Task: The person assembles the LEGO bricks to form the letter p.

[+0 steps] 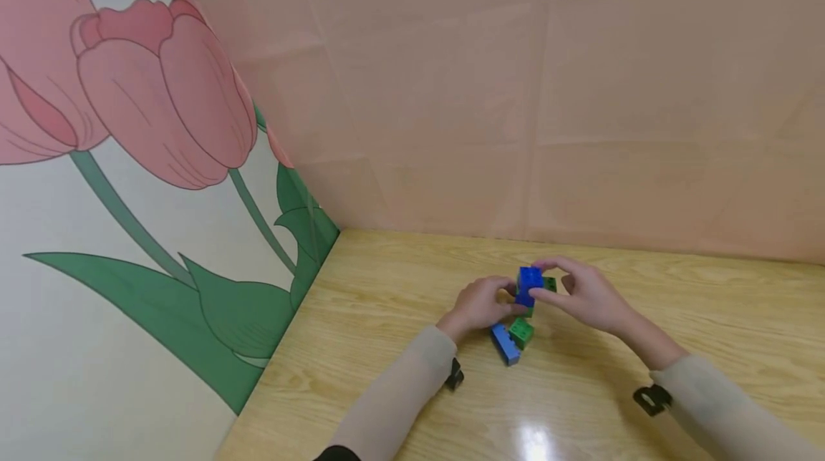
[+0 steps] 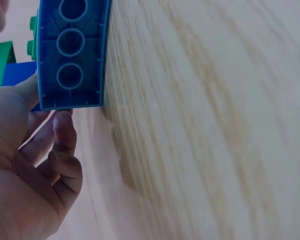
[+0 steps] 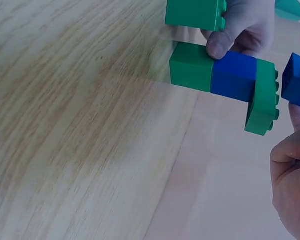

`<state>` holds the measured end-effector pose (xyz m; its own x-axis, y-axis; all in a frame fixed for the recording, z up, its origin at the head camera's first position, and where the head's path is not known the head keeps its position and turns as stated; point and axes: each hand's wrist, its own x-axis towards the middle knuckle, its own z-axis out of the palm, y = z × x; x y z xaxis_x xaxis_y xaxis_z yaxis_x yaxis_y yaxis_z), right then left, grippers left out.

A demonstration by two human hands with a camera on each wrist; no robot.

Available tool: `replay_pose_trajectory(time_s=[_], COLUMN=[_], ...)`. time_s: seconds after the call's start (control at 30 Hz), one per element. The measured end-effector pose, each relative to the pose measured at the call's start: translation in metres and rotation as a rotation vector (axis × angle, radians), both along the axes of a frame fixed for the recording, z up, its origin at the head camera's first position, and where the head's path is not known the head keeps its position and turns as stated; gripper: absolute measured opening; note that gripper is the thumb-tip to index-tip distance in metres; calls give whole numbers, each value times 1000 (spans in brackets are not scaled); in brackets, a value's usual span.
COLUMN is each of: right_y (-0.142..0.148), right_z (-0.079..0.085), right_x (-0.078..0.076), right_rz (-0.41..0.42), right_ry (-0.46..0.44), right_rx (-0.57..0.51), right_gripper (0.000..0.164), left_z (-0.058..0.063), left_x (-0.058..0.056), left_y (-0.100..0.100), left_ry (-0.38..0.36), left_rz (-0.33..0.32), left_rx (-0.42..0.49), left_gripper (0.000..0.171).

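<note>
My left hand point(image 1: 478, 305) pinches a small stack of toy building bricks low down. From the table up, the right wrist view shows a green brick point(image 3: 191, 68), a blue brick point(image 3: 233, 75) and a longer green brick point(image 3: 261, 100) that juts out to one side, studs upward. Between thumb and fingers my right hand point(image 1: 588, 295) holds another blue brick point(image 1: 531, 276). A narrow gap separates this brick from the top studs in the right wrist view. Nearer me lie a loose green brick point(image 1: 521, 333) and a long blue brick point(image 2: 72, 47), its hollow underside facing the left wrist camera.
The wood-grain table point(image 1: 387, 289) meets a draped pinkish-tan sheet point(image 1: 438, 89) along its back edge. On the left stands a white panel printed with pink tulips point(image 1: 161, 89). Small dark wrist devices point(image 1: 652, 399) sit at both sleeves.
</note>
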<state>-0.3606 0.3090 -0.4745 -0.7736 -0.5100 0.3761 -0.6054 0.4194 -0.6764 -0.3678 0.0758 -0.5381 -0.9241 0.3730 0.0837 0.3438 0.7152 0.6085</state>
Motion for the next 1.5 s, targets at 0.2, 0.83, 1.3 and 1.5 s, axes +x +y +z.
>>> replay_pose_trajectory(time_s=[0.2, 0.83, 1.3, 1.5], right_y=[0, -1, -5, -6], right_z=[0, -4, -6, -8], right_x=[-2, -10, -11, -12], right_rz=[-33, -75, -62, -78], right_ry=[-52, -101, -92, -100], right_rx=[-15, 14, -12, -22], right_gripper=[41, 47, 42, 37], left_z=[1, 2, 3, 4], left_x=[1, 1, 3, 3], left_y=[0, 0, -1, -1], left_ry=[-8, -20, -15, 7], left_rz=[-4, 2, 4, -1], left_rx=[-6, -12, -11, -18], left_gripper=[30, 33, 33, 34])
